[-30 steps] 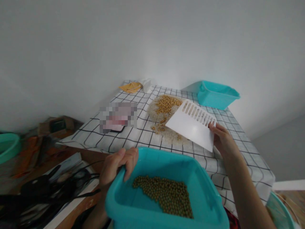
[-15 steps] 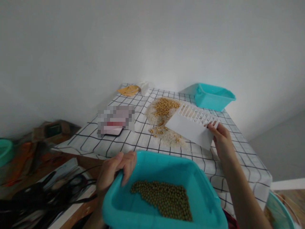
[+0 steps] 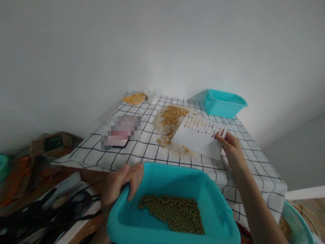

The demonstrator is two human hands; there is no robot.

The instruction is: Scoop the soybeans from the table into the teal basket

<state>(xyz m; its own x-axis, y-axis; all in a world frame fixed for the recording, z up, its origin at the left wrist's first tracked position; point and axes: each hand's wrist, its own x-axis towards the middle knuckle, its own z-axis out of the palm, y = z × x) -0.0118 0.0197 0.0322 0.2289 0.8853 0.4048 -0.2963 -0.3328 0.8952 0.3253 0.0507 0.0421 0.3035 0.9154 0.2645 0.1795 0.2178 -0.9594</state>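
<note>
My left hand [image 3: 120, 184] grips the near-left rim of a teal tub [image 3: 215, 217], fingers hooked over the edge; green beans [image 3: 172, 212] lie in a pile inside it. My right hand [image 3: 231, 149] pinches the right end of a white slotted scraper board [image 3: 196, 137], held tilted with its lower edge near a spill of rice and yellow soybeans [image 3: 172, 118] on the checked tablecloth [image 3: 142, 149].
A second teal tub [image 3: 223, 103] stands at the table's far right corner. A blurred flat object [image 3: 119, 130] lies left of the grains, yellow paper [image 3: 134, 98] and a white packet at the far edge. Black cables [image 3: 45, 213] clutter the lower left. Another teal basin [image 3: 299, 227] shows at lower right.
The scraper board has shifted a little left and lower, tilting flatter toward the grains. My left hand keeps its grip on the tub; the view has drifted slightly.
</note>
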